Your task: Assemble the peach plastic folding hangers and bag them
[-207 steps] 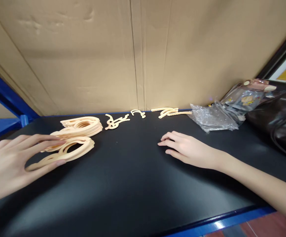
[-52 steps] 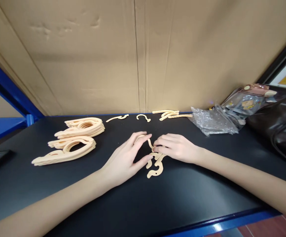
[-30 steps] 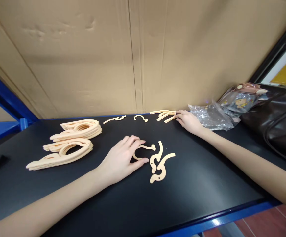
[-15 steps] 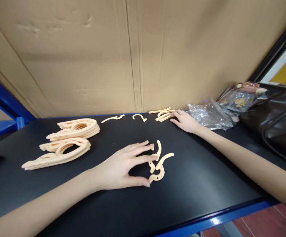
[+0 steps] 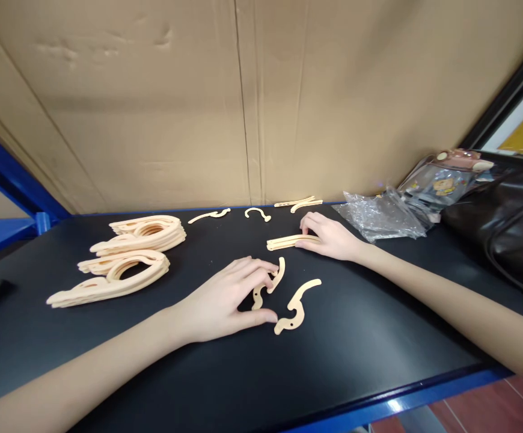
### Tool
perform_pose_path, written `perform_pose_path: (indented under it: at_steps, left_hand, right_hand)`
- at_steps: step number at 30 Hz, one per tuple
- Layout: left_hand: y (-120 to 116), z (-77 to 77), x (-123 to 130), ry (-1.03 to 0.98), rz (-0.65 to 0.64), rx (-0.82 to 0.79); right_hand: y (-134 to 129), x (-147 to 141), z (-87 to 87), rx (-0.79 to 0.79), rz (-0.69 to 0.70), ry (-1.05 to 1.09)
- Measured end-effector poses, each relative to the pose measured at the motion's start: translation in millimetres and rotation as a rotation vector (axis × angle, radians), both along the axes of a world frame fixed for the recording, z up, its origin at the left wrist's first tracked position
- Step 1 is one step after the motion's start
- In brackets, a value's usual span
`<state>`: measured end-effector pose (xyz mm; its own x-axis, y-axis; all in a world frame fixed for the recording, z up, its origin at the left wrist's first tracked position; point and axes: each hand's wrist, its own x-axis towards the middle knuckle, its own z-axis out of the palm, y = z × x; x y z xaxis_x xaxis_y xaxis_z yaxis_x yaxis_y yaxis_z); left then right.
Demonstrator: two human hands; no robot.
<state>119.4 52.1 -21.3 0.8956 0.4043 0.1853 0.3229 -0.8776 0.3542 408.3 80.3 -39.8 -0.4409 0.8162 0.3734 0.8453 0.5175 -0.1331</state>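
Observation:
My left hand (image 5: 232, 300) is over the dark table, thumb apart from its fingers. Its fingertips rest on a curved cream hanger part (image 5: 258, 297), which they partly cover. Just right of the thumb lies a second curved hanger part (image 5: 298, 310) with a notch and a small hole. Farther back, my right hand (image 5: 327, 236) pinches a pair of slim cream hanger arms (image 5: 282, 242) lying side by side, their right ends hidden by the fingers. Behind that hand are more slim arms (image 5: 306, 205).
Two stacks of cream hanger parts (image 5: 108, 287) stand at the left. A hanger hook (image 5: 258, 213) and a wavy strip (image 5: 210, 215) lie near the cardboard wall (image 5: 153, 120). Clear plastic bags (image 5: 383, 213) and a dark leather bag (image 5: 505, 222) occupy the right side.
My right hand has drawn two slim hanger arms toward me and left from the back group. Under my left fingers, the curved part has slid left, apart from the other one.

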Motion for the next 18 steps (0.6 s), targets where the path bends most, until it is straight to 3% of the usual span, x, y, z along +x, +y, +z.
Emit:
perform_pose_path:
  at_steps: [6, 12, 18]
  left_hand:
    - [2.0, -4.1, 1.0, -0.031, 0.074, 0.087]
    - [3.3, -8.2, 2.1, -0.042, 0.232, 0.164]
    - [3.2, -5.2, 3.6, -0.026, 0.203, 0.143]
  right_hand:
    - [-6.7, -12.4, 0.4, 0.021, 0.033, -0.055]
    - [-6.5, -10.8, 0.6, 0.034, 0.034, -0.043]
    - [-7.0, -10.9, 1.6, 0.063, 0.091, -0.091]
